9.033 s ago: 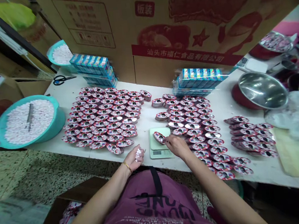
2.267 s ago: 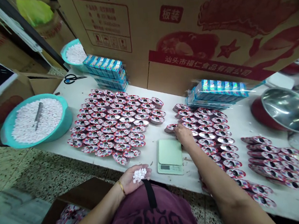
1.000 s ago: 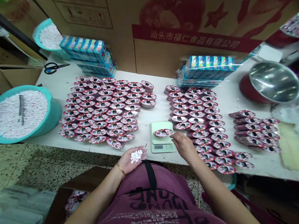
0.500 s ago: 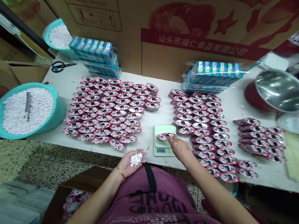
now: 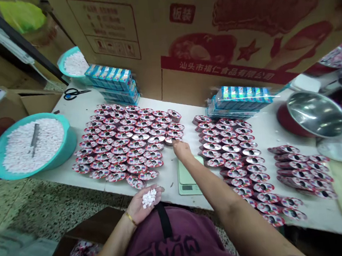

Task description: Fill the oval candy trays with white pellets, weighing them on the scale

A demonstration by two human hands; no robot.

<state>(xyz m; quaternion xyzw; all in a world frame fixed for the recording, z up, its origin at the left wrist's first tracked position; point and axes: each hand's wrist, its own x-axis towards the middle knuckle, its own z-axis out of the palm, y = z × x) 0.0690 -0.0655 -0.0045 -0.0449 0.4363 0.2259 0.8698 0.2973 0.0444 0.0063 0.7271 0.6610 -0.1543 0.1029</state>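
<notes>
Moved: one red-and-white packet (image 5: 170, 140), from the scale (image 5: 184, 176) to the right edge of the packet group (image 5: 120, 143). Right hand (image 5: 182, 149): fingertips pinching that packet's near edge. Left hand (image 5: 138, 206): palm up, fingers extended, bearing white pellets (image 5: 148, 198). Teal basin (image 5: 68, 147): left of the group, full of white pieces.
</notes>
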